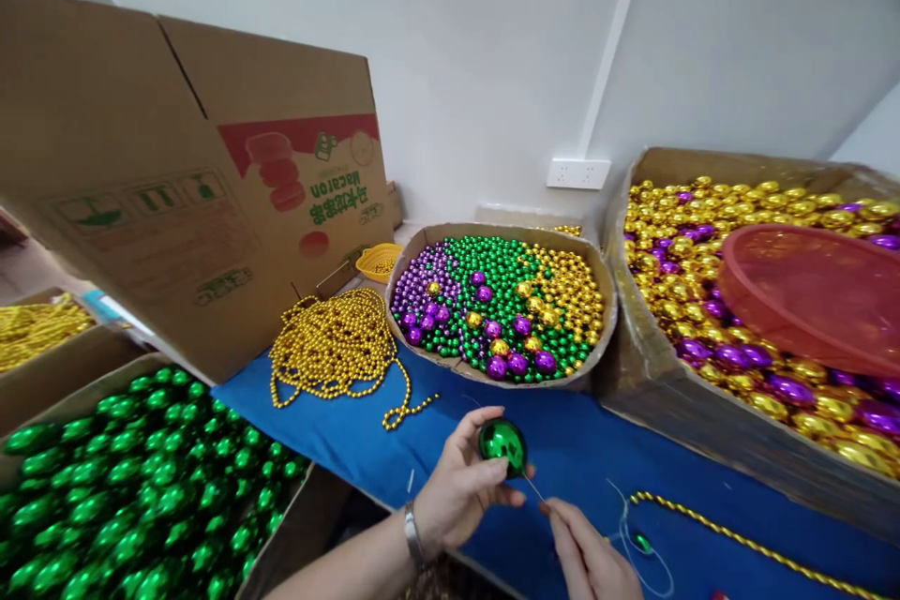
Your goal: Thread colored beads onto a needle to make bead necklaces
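Observation:
My left hand (460, 485) pinches a large shiny green bead (502, 443) between thumb and fingertips, just above the blue tabletop (577, 450). My right hand (587, 555) sits right below it with fingers pinched on a thin needle or wire (532, 486) that points up at the bead. A thin thread (633, 544) with a small green bead loops on the table to the right. A bracelet is on my left wrist.
A round cardboard tray (502, 305) holds purple, green and gold beads. A box of green beads (133, 487) is at lower left, gold and purple beads with a red basket (816, 291) at right. A gold bead strand pile (334, 347) and a gold strand (738, 539) lie nearby.

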The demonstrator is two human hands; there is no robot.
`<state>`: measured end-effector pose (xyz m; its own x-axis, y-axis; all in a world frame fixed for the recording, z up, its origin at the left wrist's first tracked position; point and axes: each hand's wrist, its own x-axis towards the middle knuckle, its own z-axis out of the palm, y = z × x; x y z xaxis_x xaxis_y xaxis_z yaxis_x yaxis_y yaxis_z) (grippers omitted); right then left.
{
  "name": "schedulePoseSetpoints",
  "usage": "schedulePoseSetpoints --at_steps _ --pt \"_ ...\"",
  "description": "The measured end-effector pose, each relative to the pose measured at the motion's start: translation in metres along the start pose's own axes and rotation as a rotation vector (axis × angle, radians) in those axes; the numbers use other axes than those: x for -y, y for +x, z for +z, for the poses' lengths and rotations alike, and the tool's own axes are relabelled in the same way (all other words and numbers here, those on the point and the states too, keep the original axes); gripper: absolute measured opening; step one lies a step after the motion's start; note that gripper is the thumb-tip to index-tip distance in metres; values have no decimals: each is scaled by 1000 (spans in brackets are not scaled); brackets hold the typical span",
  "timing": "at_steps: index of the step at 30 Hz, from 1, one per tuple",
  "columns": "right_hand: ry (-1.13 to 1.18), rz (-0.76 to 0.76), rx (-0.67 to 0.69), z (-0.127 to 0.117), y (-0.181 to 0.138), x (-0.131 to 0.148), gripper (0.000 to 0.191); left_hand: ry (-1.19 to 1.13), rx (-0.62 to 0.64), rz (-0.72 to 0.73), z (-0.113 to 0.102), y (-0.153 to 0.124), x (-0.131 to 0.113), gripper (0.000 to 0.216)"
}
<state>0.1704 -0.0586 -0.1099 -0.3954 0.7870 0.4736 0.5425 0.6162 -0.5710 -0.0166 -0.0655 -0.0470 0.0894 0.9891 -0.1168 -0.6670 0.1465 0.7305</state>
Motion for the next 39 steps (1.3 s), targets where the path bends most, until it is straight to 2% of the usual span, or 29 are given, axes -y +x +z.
schedulePoseSetpoints --at_steps 5,10,17,23,28,30,35,39 --pt "-32 -10 -22 1 -2 -4 40 78 -20 47 0 1 1 57" --pt "-69 -61 -47 2 -2 -5 37 48 -17 7 -2 1 -1 55" --pt "-99 -138 -83 2 0 -5 33 108 -28 68 0 1 1 56" --pt "-120 -140 -51 2 -1 -6 32 84 -22 15 -2 0 1 56" --pt "-117 -121 -45 3 -5 -6 34 184 -36 102 0 1 1 56" --pt "-95 -119 -50 3 -6 -5 34 192 -40 86 0 2 -1 55" --pt "125 44 87 -3 -2 3 33 74 -30 -52 -3 3 -5 53" --pt "205 160 117 -5 0 6 35 76 -25 -53 -1 2 -5 55"
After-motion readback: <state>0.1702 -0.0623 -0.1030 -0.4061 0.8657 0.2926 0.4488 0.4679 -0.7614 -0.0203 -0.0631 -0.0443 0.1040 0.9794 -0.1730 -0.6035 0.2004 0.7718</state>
